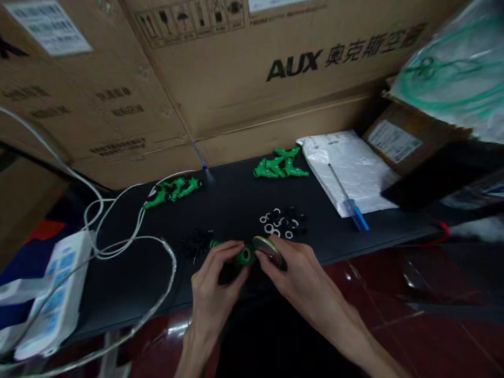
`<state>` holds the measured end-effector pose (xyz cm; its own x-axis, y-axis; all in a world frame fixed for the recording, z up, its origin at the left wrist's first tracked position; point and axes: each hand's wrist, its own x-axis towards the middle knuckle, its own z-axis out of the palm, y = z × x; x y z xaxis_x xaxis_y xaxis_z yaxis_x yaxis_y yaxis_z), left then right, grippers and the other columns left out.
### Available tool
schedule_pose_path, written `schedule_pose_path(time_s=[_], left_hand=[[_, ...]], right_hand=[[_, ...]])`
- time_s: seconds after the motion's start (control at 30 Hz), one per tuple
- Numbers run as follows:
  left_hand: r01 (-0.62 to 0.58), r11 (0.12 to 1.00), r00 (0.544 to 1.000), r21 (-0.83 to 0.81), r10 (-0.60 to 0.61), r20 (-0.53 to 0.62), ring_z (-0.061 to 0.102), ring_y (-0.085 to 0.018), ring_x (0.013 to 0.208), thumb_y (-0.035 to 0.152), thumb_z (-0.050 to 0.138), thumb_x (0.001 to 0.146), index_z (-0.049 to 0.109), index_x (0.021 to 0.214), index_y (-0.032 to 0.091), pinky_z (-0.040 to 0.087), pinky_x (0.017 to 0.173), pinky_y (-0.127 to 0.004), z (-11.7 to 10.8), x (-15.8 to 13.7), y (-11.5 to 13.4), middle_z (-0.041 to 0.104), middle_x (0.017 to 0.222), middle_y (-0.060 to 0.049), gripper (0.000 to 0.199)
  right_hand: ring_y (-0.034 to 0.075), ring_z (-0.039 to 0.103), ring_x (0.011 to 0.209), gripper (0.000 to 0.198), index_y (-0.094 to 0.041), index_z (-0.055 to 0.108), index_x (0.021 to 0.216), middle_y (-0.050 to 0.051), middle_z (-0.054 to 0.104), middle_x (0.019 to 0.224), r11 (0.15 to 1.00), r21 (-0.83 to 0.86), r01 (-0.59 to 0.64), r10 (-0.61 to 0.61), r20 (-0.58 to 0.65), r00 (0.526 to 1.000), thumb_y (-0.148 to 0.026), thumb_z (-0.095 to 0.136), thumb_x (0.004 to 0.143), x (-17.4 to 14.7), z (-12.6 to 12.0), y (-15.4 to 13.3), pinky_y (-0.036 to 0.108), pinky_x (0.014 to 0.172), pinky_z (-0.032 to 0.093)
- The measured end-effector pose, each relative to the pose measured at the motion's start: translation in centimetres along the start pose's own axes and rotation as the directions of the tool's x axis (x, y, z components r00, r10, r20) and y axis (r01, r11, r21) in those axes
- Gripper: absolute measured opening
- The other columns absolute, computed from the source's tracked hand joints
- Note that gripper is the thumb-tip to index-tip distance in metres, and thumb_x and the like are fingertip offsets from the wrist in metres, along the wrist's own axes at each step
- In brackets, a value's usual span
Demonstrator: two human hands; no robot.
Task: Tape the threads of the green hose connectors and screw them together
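Note:
Between its thumb and fingers, my left hand (212,283) grips a green plastic pipe fitting (246,255), whose round open end shows. My right hand (301,275) is closed on a round, flat disc with a yellowish rim (269,250), held edge-on against or very near the fitting's end; contact is unclear. Just beyond the hands lie several pale ring washers (269,228) and black round caps (299,230). To the left of the fitting is a heap of small black parts (196,243). More green fittings (281,165) sit at the back, with another group (173,190) at left.
A blue-handled screwdriver (356,214) rests across a white plastic package (331,157). At left lie a white power strip (59,294) and looping white cable (137,239). Large cardboard boxes (236,73) stand behind the dark tabletop (232,205); a bagged green coil (452,68) is upper right.

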<state>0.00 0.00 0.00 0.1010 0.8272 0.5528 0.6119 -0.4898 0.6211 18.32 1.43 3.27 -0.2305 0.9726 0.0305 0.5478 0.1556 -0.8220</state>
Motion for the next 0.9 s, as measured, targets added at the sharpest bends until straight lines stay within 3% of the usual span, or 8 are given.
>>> schedule_pose_path(time_s=[0.17, 0.67, 0.9], left_hand=[[0.037, 0.998, 0.999, -0.043, -0.037, 0.012, 0.07, -0.013, 0.107, 0.006, 0.077, 0.085, 0.067, 0.112, 0.019, 0.057, 0.094, -0.024, 0.1, -0.1, 0.0, 0.073, 0.114, -0.003, 0.031], [0.233, 0.941, 0.971, -0.246, -0.212, 0.108, 0.073, -0.016, 0.103, 0.012, 0.081, 0.083, 0.071, 0.109, 0.026, 0.064, 0.083, -0.024, -0.7, -0.4, 0.1, 0.073, 0.114, -0.001, 0.032], [0.327, 0.859, 0.945, -0.394, -0.306, 0.117, 0.075, -0.015, 0.101, 0.011, 0.084, 0.079, 0.074, 0.105, 0.028, 0.065, 0.081, -0.021, -0.6, -0.4, 0.4, 0.073, 0.111, 0.001, 0.033]], right_hand=[[0.014, 0.066, 0.076, 0.007, -0.021, 0.062, 0.094, -0.002, 0.071, 0.088, 0.996, 0.077, 0.035, -0.038, 0.035, 0.999, -0.02, 0.059, 0.1, 0.1, -0.6, 0.4, 0.028, 0.07, 0.044], [0.014, 0.058, 0.071, 0.014, -0.02, 0.068, 0.089, -0.002, 0.067, 0.078, 0.976, 0.201, -0.089, 0.043, 0.222, 0.974, -0.028, 0.062, 0.097, 1.3, -2.4, 0.0, 0.029, 0.066, 0.041], [0.012, 0.06, 0.065, 0.022, -0.015, 0.068, 0.09, -0.001, 0.065, 0.075, 0.81, 0.534, -0.242, 0.029, 0.375, 0.926, -0.037, 0.067, 0.094, 1.7, -2.6, 0.7, 0.026, 0.065, 0.046]])
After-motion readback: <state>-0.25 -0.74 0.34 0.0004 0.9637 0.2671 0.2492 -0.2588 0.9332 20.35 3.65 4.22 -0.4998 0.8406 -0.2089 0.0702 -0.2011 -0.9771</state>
